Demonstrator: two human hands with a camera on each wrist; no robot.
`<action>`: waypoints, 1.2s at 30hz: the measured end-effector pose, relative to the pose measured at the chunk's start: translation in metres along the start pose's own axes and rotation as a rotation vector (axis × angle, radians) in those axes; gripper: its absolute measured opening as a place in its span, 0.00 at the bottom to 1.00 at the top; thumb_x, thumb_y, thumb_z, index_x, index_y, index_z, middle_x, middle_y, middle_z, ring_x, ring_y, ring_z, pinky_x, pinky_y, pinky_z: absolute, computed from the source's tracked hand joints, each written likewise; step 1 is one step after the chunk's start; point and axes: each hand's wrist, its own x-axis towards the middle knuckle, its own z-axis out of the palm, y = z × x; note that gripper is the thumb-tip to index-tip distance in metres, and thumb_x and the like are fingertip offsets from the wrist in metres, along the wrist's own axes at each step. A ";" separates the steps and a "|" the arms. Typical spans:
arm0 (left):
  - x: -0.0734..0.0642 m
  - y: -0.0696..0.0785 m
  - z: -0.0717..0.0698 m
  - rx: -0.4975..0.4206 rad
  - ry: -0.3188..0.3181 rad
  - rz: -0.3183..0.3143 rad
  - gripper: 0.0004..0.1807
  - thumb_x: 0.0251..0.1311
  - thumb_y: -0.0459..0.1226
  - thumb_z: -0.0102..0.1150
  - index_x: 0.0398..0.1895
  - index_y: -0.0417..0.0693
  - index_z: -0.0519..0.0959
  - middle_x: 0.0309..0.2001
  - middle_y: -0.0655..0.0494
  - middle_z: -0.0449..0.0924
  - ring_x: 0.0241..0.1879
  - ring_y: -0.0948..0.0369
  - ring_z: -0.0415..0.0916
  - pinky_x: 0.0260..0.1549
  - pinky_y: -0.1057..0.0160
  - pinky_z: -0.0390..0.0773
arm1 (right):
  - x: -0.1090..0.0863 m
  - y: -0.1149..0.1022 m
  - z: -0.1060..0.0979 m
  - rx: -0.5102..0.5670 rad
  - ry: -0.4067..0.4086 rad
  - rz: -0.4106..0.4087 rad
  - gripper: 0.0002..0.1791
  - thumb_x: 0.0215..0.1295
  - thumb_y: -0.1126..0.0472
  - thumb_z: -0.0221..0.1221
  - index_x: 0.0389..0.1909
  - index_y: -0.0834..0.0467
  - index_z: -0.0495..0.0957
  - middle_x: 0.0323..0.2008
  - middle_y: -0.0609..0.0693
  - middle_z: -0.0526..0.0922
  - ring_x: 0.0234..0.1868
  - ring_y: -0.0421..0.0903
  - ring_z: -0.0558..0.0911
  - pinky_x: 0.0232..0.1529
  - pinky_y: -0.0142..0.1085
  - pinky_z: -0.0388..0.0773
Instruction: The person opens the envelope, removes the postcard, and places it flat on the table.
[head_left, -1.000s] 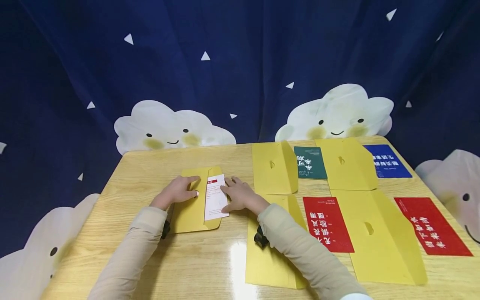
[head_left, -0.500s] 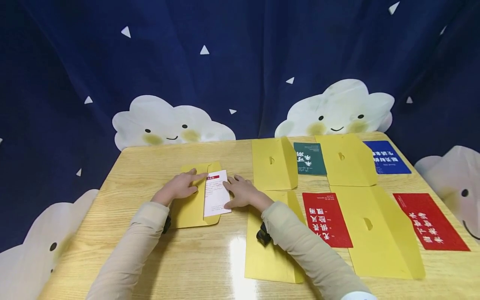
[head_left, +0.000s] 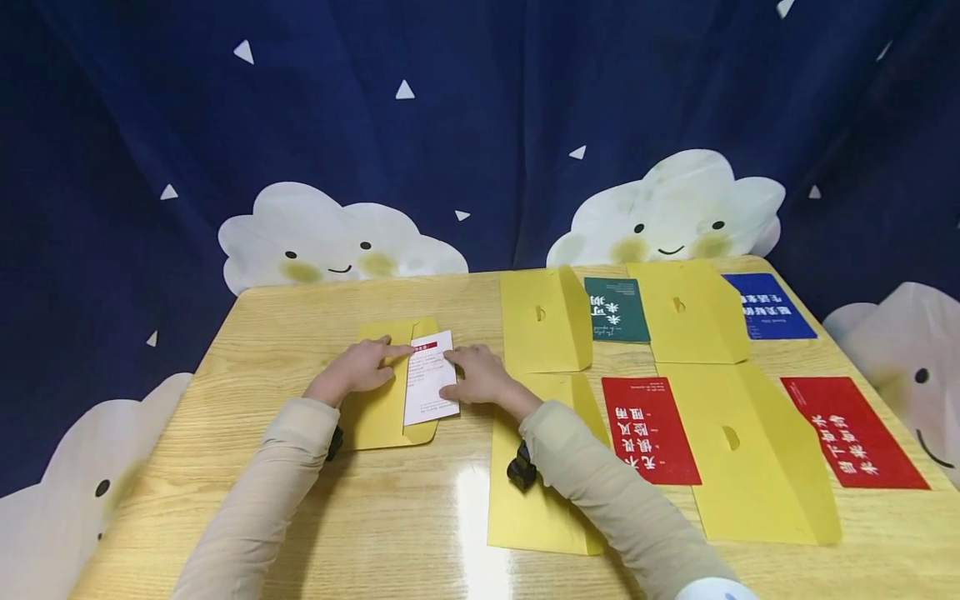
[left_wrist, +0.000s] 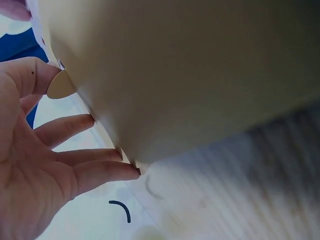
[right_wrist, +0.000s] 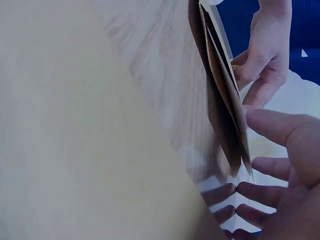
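Note:
A white card [head_left: 431, 375] with a red heading and small print lies partly inside a yellow envelope [head_left: 375, 423], its right edge past the unfolded flap. My left hand [head_left: 360, 367] rests on the envelope, index finger reaching to the opening beside the card. In the left wrist view, the thumb is at a rounded tab [left_wrist: 61, 86], and the other fingers touch the envelope's surface. My right hand [head_left: 483, 379] touches the card's right side with thumb and index finger. In the right wrist view, its other fingertips rest on the table.
To the right lie several yellow envelopes [head_left: 731, 479], a dark green card [head_left: 618, 310], a blue card [head_left: 776, 308] and two red cards [head_left: 648, 429]. One envelope [head_left: 525, 521] is under my right forearm. A dark blue curtain [head_left: 480, 100] hangs behind the wooden table [head_left: 375, 525].
My left index finger has moved right to the envelope's opening. Slightly more of the card shows, its right edge farther past the flap. The whole view has shifted up a little.

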 end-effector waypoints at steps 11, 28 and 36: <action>-0.002 0.001 0.002 -0.027 -0.005 -0.025 0.31 0.57 0.52 0.53 0.63 0.51 0.67 0.59 0.24 0.58 0.42 0.41 0.74 0.46 0.39 0.67 | 0.004 -0.003 0.004 0.144 0.136 0.041 0.33 0.45 0.63 0.67 0.56 0.67 0.71 0.53 0.59 0.74 0.54 0.56 0.69 0.56 0.44 0.62; -0.001 0.003 0.006 -0.023 -0.017 -0.071 0.37 0.50 0.56 0.60 0.64 0.53 0.66 0.61 0.26 0.56 0.58 0.34 0.58 0.53 0.36 0.57 | -0.002 -0.001 -0.001 0.336 0.168 0.098 0.34 0.45 0.70 0.65 0.57 0.69 0.68 0.53 0.62 0.73 0.52 0.54 0.72 0.55 0.42 0.66; -0.001 0.006 0.004 -0.007 -0.019 -0.078 0.37 0.50 0.56 0.60 0.64 0.52 0.66 0.61 0.26 0.56 0.58 0.33 0.58 0.53 0.36 0.57 | -0.008 0.002 -0.002 0.493 0.240 0.137 0.35 0.42 0.75 0.64 0.57 0.69 0.68 0.49 0.61 0.74 0.34 0.46 0.73 0.29 0.31 0.70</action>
